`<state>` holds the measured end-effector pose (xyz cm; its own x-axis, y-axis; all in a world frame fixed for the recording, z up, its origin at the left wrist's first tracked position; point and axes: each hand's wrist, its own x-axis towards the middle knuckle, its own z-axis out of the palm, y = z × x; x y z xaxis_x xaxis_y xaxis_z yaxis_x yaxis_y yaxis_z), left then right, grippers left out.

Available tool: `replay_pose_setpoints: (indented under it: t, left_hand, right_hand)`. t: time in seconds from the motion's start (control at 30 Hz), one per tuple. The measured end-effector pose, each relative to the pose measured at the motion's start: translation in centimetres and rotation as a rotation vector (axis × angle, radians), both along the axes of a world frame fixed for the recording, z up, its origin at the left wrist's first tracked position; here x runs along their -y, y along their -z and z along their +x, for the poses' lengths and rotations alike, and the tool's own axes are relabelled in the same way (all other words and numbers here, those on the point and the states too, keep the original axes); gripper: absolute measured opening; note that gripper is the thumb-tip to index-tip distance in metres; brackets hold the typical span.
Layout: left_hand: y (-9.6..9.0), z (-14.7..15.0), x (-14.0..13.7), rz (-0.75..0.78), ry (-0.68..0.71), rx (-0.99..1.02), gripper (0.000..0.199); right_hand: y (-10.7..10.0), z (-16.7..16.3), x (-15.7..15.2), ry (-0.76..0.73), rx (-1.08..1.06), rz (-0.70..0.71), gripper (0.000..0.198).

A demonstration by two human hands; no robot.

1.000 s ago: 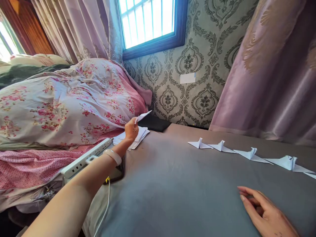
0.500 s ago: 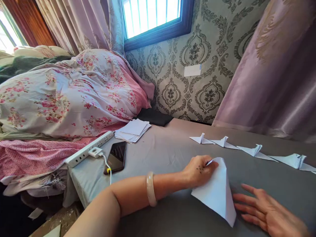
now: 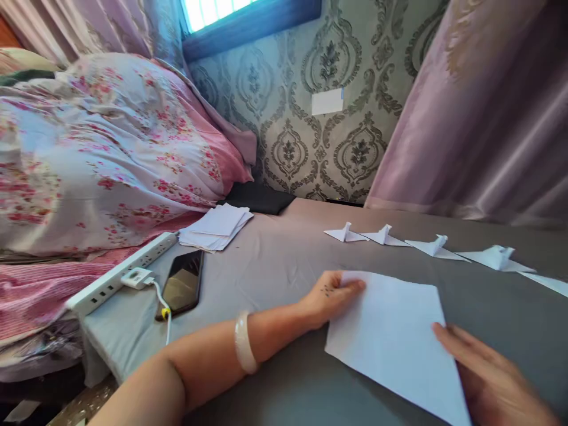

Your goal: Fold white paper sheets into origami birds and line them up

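White sheet (image 3: 394, 340) was over the grey surface (image 3: 275, 254), nearer than the row of folded paper figures (image 3: 437, 245).
Left hand (image 3: 333, 297) clamped its left edge near the upper corner, thumb on top; right hand (image 3: 488, 367) met the right edge, but blur meant I could not tell whether it gripped. Good handling, I judged, wanted a light hold, paper flat, no stray crease.

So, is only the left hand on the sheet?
No: the left hand pinches the far left corner of the sheet, and the right hand has its thumb over the right edge.
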<state>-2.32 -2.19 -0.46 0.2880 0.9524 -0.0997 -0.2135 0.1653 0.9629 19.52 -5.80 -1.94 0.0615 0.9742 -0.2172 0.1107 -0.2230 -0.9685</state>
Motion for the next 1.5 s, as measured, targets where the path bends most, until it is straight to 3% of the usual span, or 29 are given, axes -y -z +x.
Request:
replay_pose_setpoints:
  t: [0.07,0.2,0.37,0.5,0.63,0.73,0.83,0.93,1.1,1.2,1.27,1.3,1.37,1.43,1.5]
  left_hand:
    - [0.3,-0.4,-0.2,-0.035,-0.016,-0.019,0.051]
    - [-0.5,-0.9,-0.1,-0.006,-0.073,-0.067,0.045]
    - [-0.4,-1.4,-0.6,-0.039,-0.123,-0.166,0.038]
    - [0.1,-1.7,-1.0,-0.085,-0.116,-0.174,0.032]
    - [-0.1,-1.6,-1.4,-0.128,-0.155,-0.007,0.020]
    - [-0.5,-1.3,-1.7,-0.095,-0.235,0.129,0.013]
    - [-0.8,-1.1,-1.5,-0.082,-0.237,0.216,0.014]
    - [-0.8,-0.9,-1.1,-0.066,-0.145,0.253,0.023]
    - [-0.8,-1.0,-0.7,-0.010,-0.003,0.142,0.029]
    - [-0.9,-1.3,-0.7,0.155,-0.026,-0.026,0.039]
    - [-1.0,-1.8,-0.8,0.422,-0.098,-0.206,0.047]
    - [-1.0,-2.0,-0.7,0.574,-0.130,-0.316,0.050]
    - [-1.0,-2.6,-0.6,0.845,-0.108,-0.542,0.050]
    - [-0.7,-3.1,-0.5,1.016,0.019,-0.746,0.041]
    - [-0.3,-3.3,-0.4,1.078,0.167,-0.922,0.030]
  right_hand:
    - [-0.7,-0.3,0.2,-0.045,-0.033,-0.147,0.051]
    - [-1.7,-0.6,0.4,0.027,0.074,0.012,0.046]
    - [-2.2,-0.4,0.7,0.001,0.161,0.070,0.064]
    - [-2.5,-0.4,0.8,0.009,0.209,0.083,0.062]
    - [-3.1,-0.7,0.9,0.009,-0.131,-0.028,0.069]
    - [-3.4,-1.1,1.1,-0.074,-0.510,-0.120,0.042]
    - [-3.4,-1.6,1.5,-0.061,-0.699,-0.167,0.021]
    - [-3.1,-1.9,1.6,0.021,-0.650,-0.167,0.022]
    - [-2.6,-1.0,1.2,0.098,-0.323,-0.114,0.035]
    - [-2.2,-0.2,1.1,0.103,0.003,0.099,0.033]
    - [-1.8,0.3,1.1,0.088,0.194,0.433,0.022]
    - [-1.5,0.6,1.1,0.025,0.267,0.622,0.024]
    - [-0.9,1.0,1.1,-0.116,0.414,0.847,0.038]
    - [-0.3,1.3,1.0,-0.226,0.562,0.867,0.045]
    - [0.1,1.4,0.8,-0.271,0.714,0.761,0.048]
